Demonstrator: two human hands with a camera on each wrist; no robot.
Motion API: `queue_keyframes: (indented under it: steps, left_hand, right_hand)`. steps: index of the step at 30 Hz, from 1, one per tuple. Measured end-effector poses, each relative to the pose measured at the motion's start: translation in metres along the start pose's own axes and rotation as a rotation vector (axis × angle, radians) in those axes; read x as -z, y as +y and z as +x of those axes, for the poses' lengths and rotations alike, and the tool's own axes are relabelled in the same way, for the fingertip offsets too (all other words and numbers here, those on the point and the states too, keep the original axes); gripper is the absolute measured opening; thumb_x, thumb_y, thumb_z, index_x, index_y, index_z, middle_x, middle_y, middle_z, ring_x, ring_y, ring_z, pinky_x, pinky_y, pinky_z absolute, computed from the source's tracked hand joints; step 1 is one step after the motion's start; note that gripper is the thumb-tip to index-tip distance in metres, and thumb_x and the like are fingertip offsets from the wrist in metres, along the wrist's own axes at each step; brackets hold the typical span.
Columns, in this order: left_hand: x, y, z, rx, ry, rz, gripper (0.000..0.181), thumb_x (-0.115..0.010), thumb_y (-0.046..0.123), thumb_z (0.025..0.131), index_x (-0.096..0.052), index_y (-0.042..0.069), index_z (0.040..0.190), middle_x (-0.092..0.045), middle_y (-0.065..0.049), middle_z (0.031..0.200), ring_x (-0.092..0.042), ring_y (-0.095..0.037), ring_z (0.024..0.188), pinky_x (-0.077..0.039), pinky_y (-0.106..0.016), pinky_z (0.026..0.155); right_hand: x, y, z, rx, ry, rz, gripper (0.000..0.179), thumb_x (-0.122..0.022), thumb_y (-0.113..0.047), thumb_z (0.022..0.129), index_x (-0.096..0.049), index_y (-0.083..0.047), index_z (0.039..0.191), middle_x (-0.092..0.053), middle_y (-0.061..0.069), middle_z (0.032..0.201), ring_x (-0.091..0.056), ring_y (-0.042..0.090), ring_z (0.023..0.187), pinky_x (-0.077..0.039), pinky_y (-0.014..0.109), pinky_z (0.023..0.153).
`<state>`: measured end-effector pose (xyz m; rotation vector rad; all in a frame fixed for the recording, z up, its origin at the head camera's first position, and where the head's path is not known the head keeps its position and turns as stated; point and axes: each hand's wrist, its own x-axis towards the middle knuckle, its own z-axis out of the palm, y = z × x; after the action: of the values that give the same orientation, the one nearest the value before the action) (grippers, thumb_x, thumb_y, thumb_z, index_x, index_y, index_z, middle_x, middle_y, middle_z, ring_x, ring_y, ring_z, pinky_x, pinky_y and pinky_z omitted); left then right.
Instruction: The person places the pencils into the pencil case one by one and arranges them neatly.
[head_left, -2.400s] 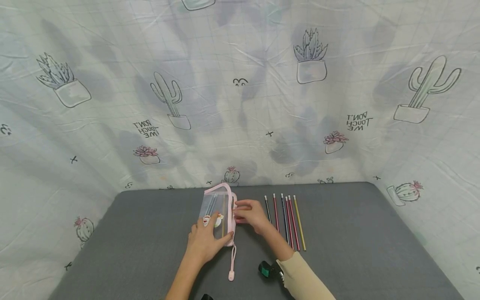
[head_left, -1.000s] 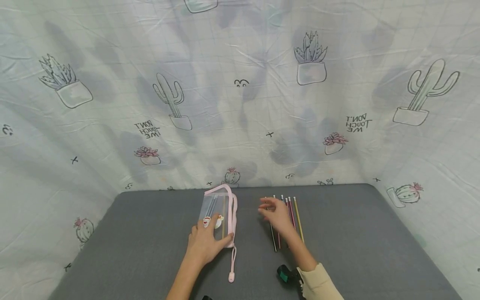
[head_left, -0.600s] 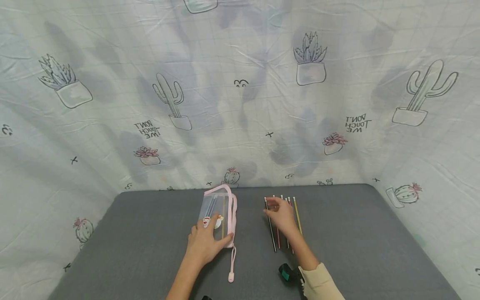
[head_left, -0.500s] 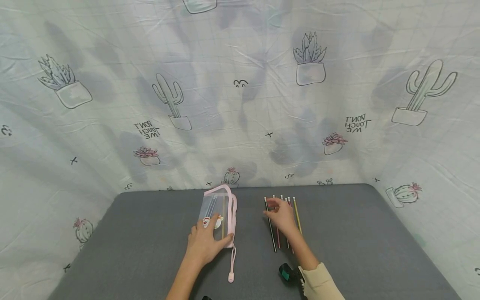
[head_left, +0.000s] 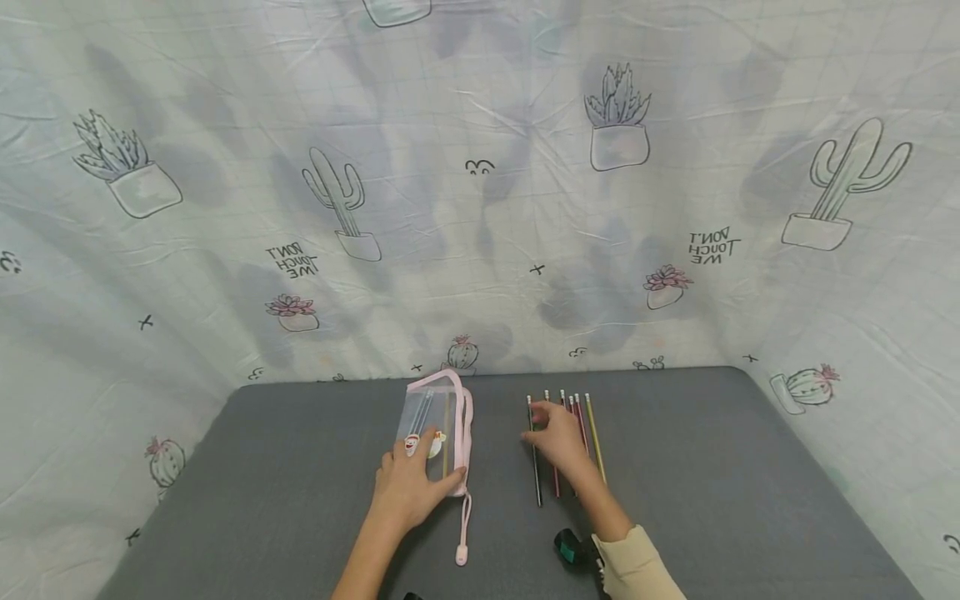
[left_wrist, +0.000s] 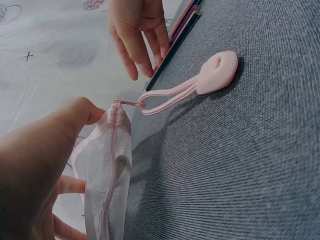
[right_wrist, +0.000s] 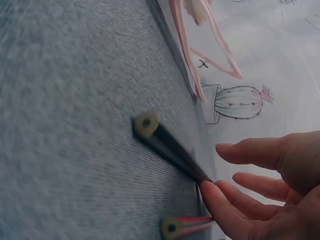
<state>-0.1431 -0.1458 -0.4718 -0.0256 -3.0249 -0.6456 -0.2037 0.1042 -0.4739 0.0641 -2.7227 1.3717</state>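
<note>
My left hand (head_left: 407, 492) rests on a clear pencil case (head_left: 415, 408) with pink trim, fingers spread over its face and thumb at the zipped edge. Through the clear side show a few pencils inside. My right hand (head_left: 564, 437) is over the row of pencils to the right. In the right wrist view its fingertips (right_wrist: 210, 192) touch the far part of a dark pencil (right_wrist: 172, 152) lying on the table, while the thumb (right_wrist: 250, 152) stands apart from it. A red pencil (right_wrist: 190, 226) lies beside it, partly hidden by the hand.
A yellow pencil (head_left: 596, 433) ends the row on the right; more pencils lie partly under the right hand. The case's pink pull cord (head_left: 462, 552) trails toward the front. A patterned cloth (head_left: 480, 225) stands behind the grey table (head_left: 712, 483).
My right hand has come from the case's opening to the pencils. Since half a second ago the dark pencil has shifted left, away from the row. My left hand has stayed on the case.
</note>
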Motion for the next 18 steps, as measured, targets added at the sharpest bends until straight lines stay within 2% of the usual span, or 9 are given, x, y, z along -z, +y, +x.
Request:
queue_keyframes:
  steps: [5, 13, 18]
  left_hand:
    - [0.000, 0.000, 0.000, 0.006, -0.003, 0.004, 0.088, -0.071, 0.064, 0.087, -0.050, 0.014, 0.156, -0.052, -0.039, 0.134, -0.055, -0.058, 0.118, -0.046, -0.071, 0.095]
    - [-0.001, 0.000, 0.000, -0.001, 0.010, 0.008, 0.087, -0.072, 0.064, 0.087, -0.052, 0.014, 0.154, -0.053, -0.038, 0.132, -0.056, -0.058, 0.117, -0.046, -0.070, 0.095]
    - [-0.001, 0.000, 0.000, -0.007, 0.010, 0.001, 0.086, -0.072, 0.063, 0.087, -0.053, 0.014, 0.154, -0.053, -0.039, 0.132, -0.056, -0.058, 0.117, -0.046, -0.071, 0.095]
  right_hand:
    - [-0.004, -0.002, -0.001, 0.016, 0.005, -0.052, 0.049, -0.089, 0.003, 0.075, -0.072, 0.008, 0.121, -0.077, 0.017, 0.095, -0.071, 0.035, 0.092, -0.056, 0.049, 0.082]
    - [-0.010, 0.001, 0.000, -0.009, -0.003, -0.060, 0.048, -0.090, 0.005, 0.073, -0.073, 0.008, 0.118, -0.073, 0.011, 0.088, -0.064, 0.022, 0.079, -0.054, 0.040, 0.071]
    - [-0.010, 0.002, 0.001, -0.012, -0.029, -0.046, 0.043, -0.088, 0.006, 0.075, -0.073, 0.011, 0.115, -0.072, 0.012, 0.088, -0.067, 0.021, 0.074, -0.056, 0.038, 0.068]
